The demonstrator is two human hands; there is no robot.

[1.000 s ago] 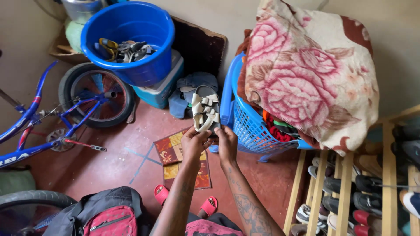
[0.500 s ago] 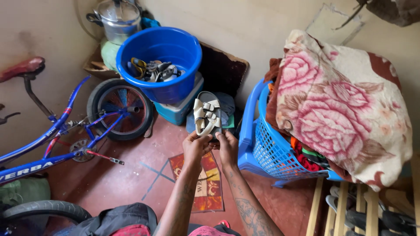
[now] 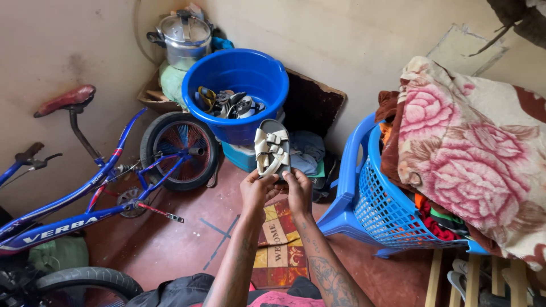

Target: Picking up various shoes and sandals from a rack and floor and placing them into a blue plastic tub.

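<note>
Sandal [image 3: 272, 148], cream straps with buckles over a grey sole, held up near the centre of the frame, long axis running almost straight up and down, leaning slightly. Pinched at its lower end only: left hand [image 3: 257, 190] on the lower left edge, right hand [image 3: 298, 192] on the lower right edge, fingers of both pressed closed onto the sole, thumbs on the strap side. Whole length of the sandal rising above the grip toward the top of the frame, free of everything else. Both hands equally close, side by side and nearly touching; neither clearly nearer.

Just above and behind the sandal's top end, blue tub [image 3: 239, 94] with more footwear piled inside, upper centre-left. Metal pot [image 3: 185, 35] with lid behind the tub, upper left. Blue bicycle [image 3: 96, 182] along the left side, rear wheel just beside the tub. Blue laundry basket [image 3: 375, 204] at right, heaped with clothes and a rose-patterned blanket [image 3: 472, 153]. Doormat [image 3: 278, 244] on the red floor below the hands. Folded clothes behind the sandal, against the wall.
</note>
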